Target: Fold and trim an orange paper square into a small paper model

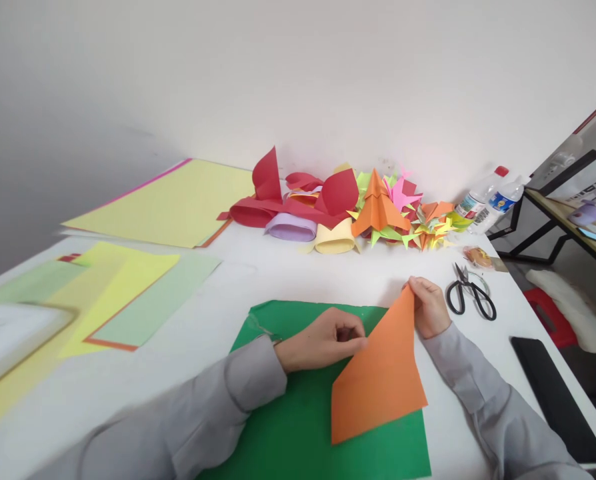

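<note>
Pinching the top corner of a folded orange paper (385,373), the right hand (431,308) has thumb and fingers closed on it; the left hand (323,339) is half curled with its fingertips at the slanted edge, and whether they grip or merely touch I cannot tell. The orange paper lies over a green sheet (278,427) toward the near edge of the surface (288,273).

Just beside the right hand, toward the right edge, lie black-handled scissors (471,291); a flat black object (558,400) runs along that edge nearer the person. Folded paper models (378,207) crowd the far edge, ending at two plastic bottles (491,199) by the far right corner, with a small wrapped item (477,257) nearer. A large yellow sheet (173,207) fills the far left, and green and yellow sheets (128,287) overlap nearer the left edge beside a white box (18,340).

Both bottles carry coloured labels too small to read; marks on the white box are blurred. Beyond the right edge, a white bag (591,179) bears dark capitals, tilted and partly unreadable.
</note>
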### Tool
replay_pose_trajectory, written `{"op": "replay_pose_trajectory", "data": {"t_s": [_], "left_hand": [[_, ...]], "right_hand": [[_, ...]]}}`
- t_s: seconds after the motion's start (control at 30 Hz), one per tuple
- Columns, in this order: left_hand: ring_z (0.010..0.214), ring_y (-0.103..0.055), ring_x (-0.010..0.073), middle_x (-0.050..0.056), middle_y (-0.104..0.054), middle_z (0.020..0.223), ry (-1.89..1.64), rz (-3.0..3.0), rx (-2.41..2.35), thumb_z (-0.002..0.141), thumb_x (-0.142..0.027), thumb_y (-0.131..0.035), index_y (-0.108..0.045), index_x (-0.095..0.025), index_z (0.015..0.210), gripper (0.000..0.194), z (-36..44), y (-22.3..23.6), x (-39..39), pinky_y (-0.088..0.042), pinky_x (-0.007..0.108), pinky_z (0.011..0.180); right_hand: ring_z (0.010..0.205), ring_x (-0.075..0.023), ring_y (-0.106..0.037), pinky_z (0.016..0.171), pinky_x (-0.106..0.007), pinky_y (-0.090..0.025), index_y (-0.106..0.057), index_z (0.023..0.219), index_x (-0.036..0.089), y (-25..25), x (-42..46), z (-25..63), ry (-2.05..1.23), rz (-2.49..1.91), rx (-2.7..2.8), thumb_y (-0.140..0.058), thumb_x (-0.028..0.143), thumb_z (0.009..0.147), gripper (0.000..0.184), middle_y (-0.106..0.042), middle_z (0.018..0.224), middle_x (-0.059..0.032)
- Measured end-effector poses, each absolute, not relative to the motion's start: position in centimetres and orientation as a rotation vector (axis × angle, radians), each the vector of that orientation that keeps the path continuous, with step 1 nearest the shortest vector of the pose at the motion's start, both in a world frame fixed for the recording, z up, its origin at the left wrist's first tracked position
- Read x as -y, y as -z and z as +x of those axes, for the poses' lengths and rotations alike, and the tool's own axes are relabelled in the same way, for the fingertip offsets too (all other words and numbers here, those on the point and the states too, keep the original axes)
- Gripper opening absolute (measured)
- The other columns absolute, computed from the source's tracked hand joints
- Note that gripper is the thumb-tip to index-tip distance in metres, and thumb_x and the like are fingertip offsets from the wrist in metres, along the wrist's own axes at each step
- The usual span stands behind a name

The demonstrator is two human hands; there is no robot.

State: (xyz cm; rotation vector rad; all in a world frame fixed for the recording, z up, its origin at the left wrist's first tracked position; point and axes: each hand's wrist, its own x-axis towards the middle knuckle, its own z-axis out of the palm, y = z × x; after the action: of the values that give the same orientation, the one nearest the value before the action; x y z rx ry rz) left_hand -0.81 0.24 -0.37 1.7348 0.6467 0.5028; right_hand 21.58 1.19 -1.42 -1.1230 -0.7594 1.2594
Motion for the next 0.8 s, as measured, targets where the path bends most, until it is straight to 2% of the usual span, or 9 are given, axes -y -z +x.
{"op": "replay_pose_trajectory", "data": {"t_s": [0.1, 0.3, 0.37, 0.5, 0.67, 0.8], "left_hand": [[0.053, -0.033, 0.0081, -0.004, -0.041, 0.057, -0.558, 1.762, -0.669, 0.082, -0.036, -0.051, -0.056, -0.014, 0.067, 0.027, -0.3, 0.6, -0.1, -0.026, 0.022, 0.049], [0.051, -0.023, 0.0076, -0.006, -0.024, 0.053, -0.651, 1.805, -0.694, 0.085, -0.035, -0.045, -0.03, -0.018, 0.054, 0.039, -0.1, 1.3, -0.1, -0.02, 0.024, 0.048], [0.051, -0.022, 0.0076, -0.006, -0.022, 0.053, -0.655, 1.823, -0.698, 0.085, -0.033, -0.043, -0.027, -0.019, 0.053, 0.039, -0.1, 1.4, 0.0, -0.018, 0.024, 0.048], [0.05, -0.022, 0.0076, -0.006, -0.023, 0.052, -0.624, 1.83, -0.705, 0.084, -0.029, -0.043, -0.027, -0.019, 0.053, 0.036, -0.1, 1.3, 0.1, -0.018, 0.024, 0.047], [0.051, -0.022, 0.0079, -0.006, -0.022, 0.052, -0.59, 1.818, -0.715, 0.083, -0.031, -0.043, -0.028, -0.018, 0.053, 0.036, -0.1, 1.1, 0.0, -0.018, 0.024, 0.048], [0.052, -0.024, 0.0081, -0.005, -0.026, 0.053, -0.562, 1.821, -0.719, 0.083, -0.032, -0.044, -0.034, -0.017, 0.053, 0.035, -0.2, 0.9, 0.0, -0.02, 0.023, 0.048]], "right_hand": [[0.045, -0.0083, -0.045, 0.044, -0.021, -0.033, -0.067, 0.059, 0.017, 1.4, 0.4, 19.5, -1.279, -1.179, 0.978, -0.076, 0.042, 0.066, 0.028, -0.058, 0.051, 0.002], [0.046, -0.0089, -0.043, 0.045, -0.023, -0.033, -0.065, 0.058, 0.018, 0.4, 2.5, 16.7, -1.321, -1.189, 1.212, -0.075, 0.045, 0.063, 0.029, -0.056, 0.051, 0.0026], [0.045, -0.0087, -0.041, 0.044, -0.023, -0.032, -0.064, 0.057, 0.018, 0.3, 2.6, 16.6, -1.325, -1.198, 1.227, -0.076, 0.044, 0.062, 0.03, -0.054, 0.049, 0.0032], [0.046, -0.0086, -0.038, 0.045, -0.024, -0.03, -0.064, 0.054, 0.017, 0.6, 2.2, 17.1, -1.262, -1.23, 1.236, -0.076, 0.042, 0.062, 0.029, -0.051, 0.048, 0.0034], [0.05, -0.0098, -0.043, 0.049, -0.024, -0.034, -0.065, 0.056, 0.018, 1.2, 1.5, 18.1, -1.16, -1.249, 1.136, -0.077, 0.039, 0.062, 0.025, -0.056, 0.053, 0.0025], [0.047, -0.0079, -0.04, 0.045, -0.022, -0.031, -0.064, 0.056, 0.017, 1.6, 0.5, 19.2, -1.107, -1.245, 0.937, -0.079, 0.037, 0.061, 0.025, -0.052, 0.051, 0.0044]]}}
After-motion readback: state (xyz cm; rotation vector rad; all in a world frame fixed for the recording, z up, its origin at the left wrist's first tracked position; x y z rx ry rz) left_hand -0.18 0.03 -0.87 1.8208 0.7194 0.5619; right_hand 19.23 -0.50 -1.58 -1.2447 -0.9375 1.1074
